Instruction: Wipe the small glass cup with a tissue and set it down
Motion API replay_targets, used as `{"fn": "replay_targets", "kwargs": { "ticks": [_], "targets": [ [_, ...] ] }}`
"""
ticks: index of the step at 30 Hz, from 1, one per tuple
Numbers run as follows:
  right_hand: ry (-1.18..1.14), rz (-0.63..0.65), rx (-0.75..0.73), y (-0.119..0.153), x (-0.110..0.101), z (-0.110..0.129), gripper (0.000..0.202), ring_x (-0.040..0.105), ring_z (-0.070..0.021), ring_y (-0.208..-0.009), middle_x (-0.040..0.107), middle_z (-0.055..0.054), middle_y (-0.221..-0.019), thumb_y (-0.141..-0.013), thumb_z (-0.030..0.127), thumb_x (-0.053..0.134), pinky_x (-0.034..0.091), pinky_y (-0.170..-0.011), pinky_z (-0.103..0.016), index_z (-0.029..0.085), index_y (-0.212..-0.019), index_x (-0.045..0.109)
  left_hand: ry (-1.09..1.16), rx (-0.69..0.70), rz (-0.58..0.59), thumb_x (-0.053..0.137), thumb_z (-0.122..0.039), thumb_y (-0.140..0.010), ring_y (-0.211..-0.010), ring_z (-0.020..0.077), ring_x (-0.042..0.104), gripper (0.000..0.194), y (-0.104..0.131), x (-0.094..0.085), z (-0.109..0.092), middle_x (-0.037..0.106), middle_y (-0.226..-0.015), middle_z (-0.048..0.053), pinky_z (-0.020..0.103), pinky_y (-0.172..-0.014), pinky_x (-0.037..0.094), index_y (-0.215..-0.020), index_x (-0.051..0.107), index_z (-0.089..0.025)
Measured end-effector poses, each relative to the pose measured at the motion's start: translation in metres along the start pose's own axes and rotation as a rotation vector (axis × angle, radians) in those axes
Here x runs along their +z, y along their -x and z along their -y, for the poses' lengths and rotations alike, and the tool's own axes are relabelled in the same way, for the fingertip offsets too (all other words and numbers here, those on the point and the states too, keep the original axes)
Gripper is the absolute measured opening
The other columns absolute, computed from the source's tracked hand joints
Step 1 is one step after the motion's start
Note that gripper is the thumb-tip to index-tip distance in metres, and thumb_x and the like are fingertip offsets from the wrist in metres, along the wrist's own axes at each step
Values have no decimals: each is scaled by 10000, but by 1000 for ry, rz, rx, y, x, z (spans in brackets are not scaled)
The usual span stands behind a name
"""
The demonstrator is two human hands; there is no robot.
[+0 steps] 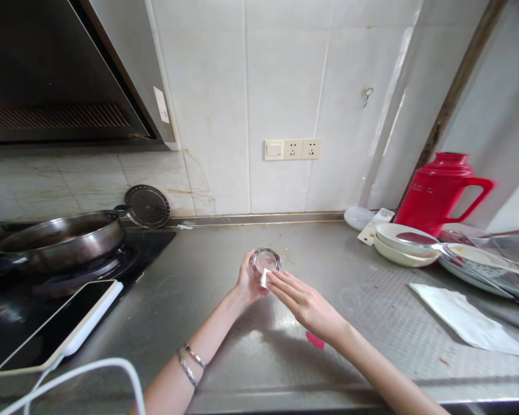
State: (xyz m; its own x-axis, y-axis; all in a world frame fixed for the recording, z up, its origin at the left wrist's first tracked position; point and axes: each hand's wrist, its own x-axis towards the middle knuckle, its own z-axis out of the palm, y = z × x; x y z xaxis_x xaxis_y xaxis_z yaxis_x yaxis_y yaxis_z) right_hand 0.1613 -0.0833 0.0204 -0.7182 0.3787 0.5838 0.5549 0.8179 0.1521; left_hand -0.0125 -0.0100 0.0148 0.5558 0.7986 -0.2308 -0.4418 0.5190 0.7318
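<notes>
My left hand [247, 282] is wrapped around a clear glass cup [265, 260], its round mouth turned up toward me above the steel counter [225, 340]. In my right hand [300, 297] a small white tissue [264, 278] is pinched under the fingertips, at the near rim of the glass. How far the tissue reaches inside the glass I cannot tell. Below my right wrist lies a small red piece [315, 339] on the counter; what it is does not show clearly.
Left, a steel pan [64, 248] sits on the black stove, a phone [60, 328] with a white cable [108, 364] in front. Right are a red thermos [436, 193], stacked bowls [404, 253], a plate [471, 276] with utensils, and a flat white tissue sheet [467, 323]. Wall sockets [301, 149] are behind.
</notes>
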Motion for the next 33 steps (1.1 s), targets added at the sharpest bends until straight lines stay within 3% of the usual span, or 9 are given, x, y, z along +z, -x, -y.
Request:
{"fn": "replay_targets", "kwargs": {
  "ticks": [4,8,15,18,22,26,29,33],
  "targets": [
    [-21,-34,78,12,-1,-13,571,313,-236,-1371,386,-113,-1459,-940,45,349,399,-1086,-458,189,-1476,219,-7,10,83,231,-677,-838,-266,58,255,724,0,1,1,583,-524,45,191,-273,218,-1050,613,-100],
    [-48,-90,140,9,2,-20,595,320,-230,-1370,398,-110,-1455,-923,14,336,404,-1082,-468,211,-1474,230,-67,-28,107,216,-683,-833,-271,62,290,725,2,5,4,646,-616,112,192,-270,259,-1064,602,-115],
    [-94,-136,206,-15,8,-24,669,320,-214,-1374,377,-115,-1472,-881,-28,326,371,-1102,-482,223,-1485,185,-153,-61,56,210,-685,-831,-272,97,338,746,4,9,5,639,-597,86,215,-281,287,-1227,506,-126],
    [-111,-119,180,-26,8,-22,638,312,-208,-1379,389,-135,-1462,-873,-29,340,349,-1117,-469,170,-1472,240,-180,-20,72,188,-694,-833,-283,87,302,772,3,9,9,619,-582,72,224,-302,288,-1233,513,-119],
    [-95,-64,125,-36,6,-13,501,313,-215,-1379,427,-147,-1436,-924,49,391,354,-1118,-455,125,-1419,359,-167,45,-43,251,-675,-852,-317,91,266,762,2,9,14,506,-487,16,261,-346,279,-1171,558,-54],
    [-41,-8,56,-35,7,-3,408,282,-239,-1389,431,-149,-1431,-942,104,429,360,-1118,-441,90,-1349,458,-124,12,-65,288,-639,-876,-354,118,363,683,0,8,16,502,-508,12,277,-404,267,-1111,590,-74],
    [-11,15,14,-27,9,4,402,311,-237,-1377,429,-135,-1433,-950,98,408,373,-1112,-432,92,-1348,458,21,-43,-55,304,-671,-852,-409,141,455,678,-2,6,14,535,-548,31,262,-407,247,-991,629,-92],
    [19,23,0,-14,9,8,408,340,-244,-1362,435,-133,-1428,-953,91,388,396,-1094,-436,88,-1357,445,83,-10,-94,334,-721,-796,-433,149,497,743,-3,2,8,588,-579,61,245,-397,263,-1024,631,-79]
  ]
}}
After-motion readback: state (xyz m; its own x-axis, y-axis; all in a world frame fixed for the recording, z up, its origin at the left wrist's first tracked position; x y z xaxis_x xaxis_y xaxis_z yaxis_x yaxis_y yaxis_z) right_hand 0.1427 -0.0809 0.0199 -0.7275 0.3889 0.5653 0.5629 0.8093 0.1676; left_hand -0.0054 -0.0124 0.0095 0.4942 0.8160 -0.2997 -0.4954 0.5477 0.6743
